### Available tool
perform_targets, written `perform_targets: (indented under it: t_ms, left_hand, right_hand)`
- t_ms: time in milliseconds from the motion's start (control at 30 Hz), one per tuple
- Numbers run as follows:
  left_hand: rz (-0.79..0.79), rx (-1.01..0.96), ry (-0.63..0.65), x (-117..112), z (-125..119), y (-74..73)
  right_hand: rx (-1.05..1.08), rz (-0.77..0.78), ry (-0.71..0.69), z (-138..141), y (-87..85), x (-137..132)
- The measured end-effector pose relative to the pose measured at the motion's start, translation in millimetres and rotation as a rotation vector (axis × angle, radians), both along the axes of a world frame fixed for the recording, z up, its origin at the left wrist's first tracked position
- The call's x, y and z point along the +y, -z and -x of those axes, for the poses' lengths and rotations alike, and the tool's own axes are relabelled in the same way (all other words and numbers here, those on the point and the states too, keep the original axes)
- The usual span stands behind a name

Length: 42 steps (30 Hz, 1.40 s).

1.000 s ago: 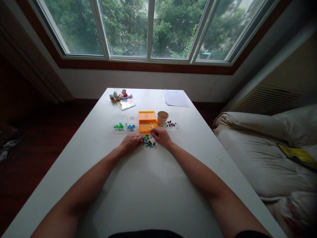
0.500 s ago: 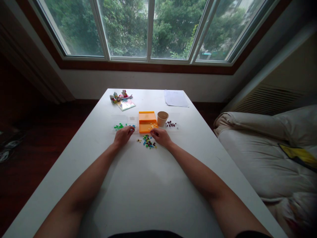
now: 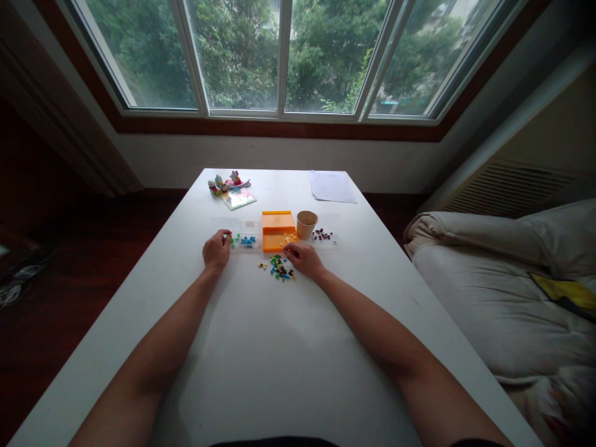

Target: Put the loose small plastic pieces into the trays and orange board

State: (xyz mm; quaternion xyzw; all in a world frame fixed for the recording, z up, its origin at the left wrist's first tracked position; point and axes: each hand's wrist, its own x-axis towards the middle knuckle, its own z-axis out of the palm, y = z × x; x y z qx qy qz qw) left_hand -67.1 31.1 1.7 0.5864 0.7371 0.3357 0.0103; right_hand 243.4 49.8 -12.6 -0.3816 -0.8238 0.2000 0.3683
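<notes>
My left hand (image 3: 216, 250) rests over the left end of a clear tray (image 3: 249, 224), covering the green pieces; its fingers are curled, and what they hold is hidden. Blue pieces (image 3: 246, 239) lie in the tray beside it. My right hand (image 3: 303, 256) lies at the right of a small pile of mixed coloured pieces (image 3: 278, 268), fingers bent toward the front edge of the orange box (image 3: 277, 229). A few pale pieces sit in that box.
A paper cup (image 3: 306, 224) stands right of the orange box, with dark red pieces (image 3: 321, 234) beyond it. Small toy figures and a card (image 3: 231, 188) and paper sheets (image 3: 332, 185) lie at the far end of the white table (image 3: 279, 360). A bed (image 3: 503, 292) is at the right.
My left hand moved from the pile of mixed pieces leftward and away to the clear tray, now covering the green pieces. My right hand has barely moved.
</notes>
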Motion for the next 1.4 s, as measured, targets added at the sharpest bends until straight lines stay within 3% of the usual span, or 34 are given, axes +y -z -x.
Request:
perform_targets:
  t_ms: [333,767,1067,1400]
  left_hand:
    - [0.000,0.006,0.061,-4.4,-8.6,-3.4]
    - [0.064,0.163,0.595,-16.5,-36.3,1.8]
    - [0.138,0.191,0.694,-21.3,-36.6,-4.8]
    - [0.147,0.186,0.692,-24.9,-46.1,-5.6]
  right_hand:
    - [-0.015,0.002,0.005,-0.2,-0.9,-0.4]
    - [-0.232,-0.040,-0.027,-3.0,-2.7,-1.7]
    - [-0.336,-0.024,-0.052,-6.9,-9.0,-2.2]
    - [-0.310,-0.046,-0.072,-3.3,-7.6,-3.7]
